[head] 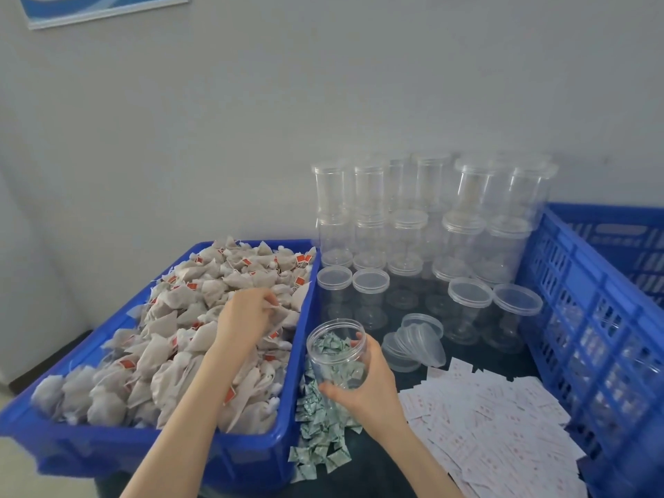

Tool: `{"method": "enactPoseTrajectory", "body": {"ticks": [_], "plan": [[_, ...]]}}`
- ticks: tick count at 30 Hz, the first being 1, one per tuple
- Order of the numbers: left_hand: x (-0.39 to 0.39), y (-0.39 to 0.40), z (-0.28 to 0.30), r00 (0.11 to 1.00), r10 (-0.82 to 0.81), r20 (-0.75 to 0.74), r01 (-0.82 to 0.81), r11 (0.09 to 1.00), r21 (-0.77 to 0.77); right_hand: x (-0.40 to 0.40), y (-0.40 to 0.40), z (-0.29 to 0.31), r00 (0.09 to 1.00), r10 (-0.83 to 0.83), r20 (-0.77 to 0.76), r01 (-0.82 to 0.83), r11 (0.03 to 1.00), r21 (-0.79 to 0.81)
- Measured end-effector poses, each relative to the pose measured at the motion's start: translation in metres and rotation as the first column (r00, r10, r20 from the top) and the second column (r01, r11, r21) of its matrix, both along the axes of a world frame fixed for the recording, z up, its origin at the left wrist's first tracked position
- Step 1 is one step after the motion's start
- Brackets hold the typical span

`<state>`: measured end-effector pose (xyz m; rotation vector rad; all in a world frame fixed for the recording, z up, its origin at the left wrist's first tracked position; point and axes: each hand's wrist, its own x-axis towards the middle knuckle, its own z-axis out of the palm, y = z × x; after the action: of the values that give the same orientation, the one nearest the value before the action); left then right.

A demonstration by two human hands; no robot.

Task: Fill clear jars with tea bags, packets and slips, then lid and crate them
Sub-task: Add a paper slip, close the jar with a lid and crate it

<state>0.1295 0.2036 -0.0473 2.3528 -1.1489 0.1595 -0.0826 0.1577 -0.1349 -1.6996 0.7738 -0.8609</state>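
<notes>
Clearly the bench is laid out so that each ingredient sits within one reach. The right hand (363, 386) wraps its fingers and thumb around an open clear jar (337, 354), holding it tilted with its mouth turned toward the blue tub (251, 451) on the left, which I judge is meant to shorten the trip for whatever goes in. The jar hovers just over the heap of small green-printed packets (319, 436); whether any packets already lie inside it, or only show through the clear wall, I cannot tell.

The left hand (248, 314) reaches into the tub, its fingertips pinching at a pale tea bag (284, 314) near the top of the heap of tea bags (179, 336). The grip looks narrow, closed on 1 bag or its string; which of the 2 I cannot tell.

White slips (496, 415) lie fanned out to the right of the packets. Loose lids (413, 339) lean stacked just behind the jar, ready for closing. Behind them stand lidded empty jars (424, 228), stacked against the wall. The slatted blue crate (589, 300) waits at the far right, likely for finished jars; what it holds I cannot make out.
</notes>
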Motion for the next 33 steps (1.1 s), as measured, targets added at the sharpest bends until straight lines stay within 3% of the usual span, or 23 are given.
{"method": "enactPoseTrajectory", "body": {"ticks": [9,15,21,25,28,30,33], "plan": [[-0.022,0.012,0.038,0.993,-0.038,0.109,0.077,0.921,-0.381,0.004,0.004,0.001,0.999,0.032,0.014,-0.032,0.999,0.010],[-0.048,0.016,0.064,0.966,-0.250,0.068,0.250,0.831,-0.496,0.007,0.005,-0.002,0.999,0.048,0.015,-0.048,0.999,0.005],[-0.075,0.011,0.055,0.867,-0.495,-0.057,0.458,0.836,-0.302,0.005,0.007,0.001,0.997,0.039,0.070,-0.038,0.999,-0.011],[-0.083,0.003,0.037,0.819,-0.565,-0.105,0.574,0.813,0.099,0.002,0.004,0.002,0.993,-0.004,0.115,0.007,1.000,-0.025],[-0.085,0.000,0.024,0.771,-0.637,-0.025,0.590,0.698,0.406,-0.002,0.004,0.001,0.997,0.022,0.068,-0.015,0.994,-0.104],[-0.084,-0.002,0.023,0.727,-0.675,-0.129,0.666,0.647,0.371,-0.004,0.005,0.000,0.998,0.028,0.061,-0.018,0.989,-0.148],[-0.074,-0.009,0.025,0.701,-0.668,-0.250,0.697,0.715,0.046,-0.008,0.004,0.000,0.994,-0.007,0.113,0.020,0.993,-0.116]]}}
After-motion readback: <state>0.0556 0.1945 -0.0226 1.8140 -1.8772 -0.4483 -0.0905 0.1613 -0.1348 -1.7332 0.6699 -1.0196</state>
